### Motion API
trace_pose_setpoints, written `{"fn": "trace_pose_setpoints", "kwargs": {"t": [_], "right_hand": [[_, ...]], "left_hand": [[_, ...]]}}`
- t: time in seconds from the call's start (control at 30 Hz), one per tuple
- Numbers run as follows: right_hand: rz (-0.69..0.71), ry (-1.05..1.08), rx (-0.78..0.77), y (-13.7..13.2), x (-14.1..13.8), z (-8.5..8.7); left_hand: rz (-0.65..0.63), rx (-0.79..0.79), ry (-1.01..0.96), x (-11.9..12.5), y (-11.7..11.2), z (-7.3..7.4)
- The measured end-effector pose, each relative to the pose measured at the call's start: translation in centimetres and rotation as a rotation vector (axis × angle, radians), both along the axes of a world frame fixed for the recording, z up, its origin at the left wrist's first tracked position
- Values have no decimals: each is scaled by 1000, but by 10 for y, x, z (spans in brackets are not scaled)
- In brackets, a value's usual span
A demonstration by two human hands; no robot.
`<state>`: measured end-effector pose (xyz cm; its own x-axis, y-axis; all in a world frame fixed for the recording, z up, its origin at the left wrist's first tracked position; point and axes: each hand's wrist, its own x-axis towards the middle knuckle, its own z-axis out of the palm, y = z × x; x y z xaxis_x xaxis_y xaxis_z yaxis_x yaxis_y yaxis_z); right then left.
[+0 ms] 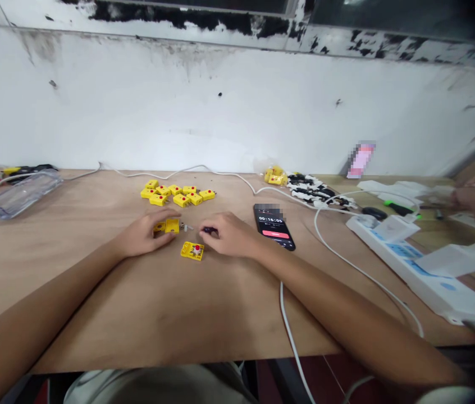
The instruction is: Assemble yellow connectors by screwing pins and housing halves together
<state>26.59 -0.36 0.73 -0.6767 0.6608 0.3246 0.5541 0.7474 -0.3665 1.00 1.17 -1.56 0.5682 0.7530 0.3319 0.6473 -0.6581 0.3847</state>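
Observation:
My left hand (145,231) rests on the table, its thumb and fingers curved around an open yellow plastic casing (172,226). Just right of that casing lie small metal and white bits (185,226), too small to name. Between its fingertips my right hand (231,235) pinches a small dark piece (209,230), its kind unclear. In front of the hands lies a yellow casing half with a red button (196,248) and white and metal parts inside. Behind the left hand sit several closed yellow casings with red dots (174,191).
A phone with a running timer (274,224) lies right of my right hand. Further right are a white power strip (418,269), white cables (342,261) and black-and-white parts (315,191). A bagged yellow group (275,175) stands near the wall. At left lies a clear bottle (22,196).

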Motion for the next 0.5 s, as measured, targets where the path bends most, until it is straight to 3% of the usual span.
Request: {"fn": "trace_pose_setpoints", "kwargs": {"t": [0.1, 0.17, 0.5], "right_hand": [[21, -70, 13, -12, 9, -1], [35, -108, 3, -15, 11, -5], [83, -117, 23, -11, 7, -13]], "left_hand": [[-201, 60, -2, 15, -14, 5], [-257, 59, 12, 25, -21, 6], [-248, -92, -8, 36, -24, 5]]}}
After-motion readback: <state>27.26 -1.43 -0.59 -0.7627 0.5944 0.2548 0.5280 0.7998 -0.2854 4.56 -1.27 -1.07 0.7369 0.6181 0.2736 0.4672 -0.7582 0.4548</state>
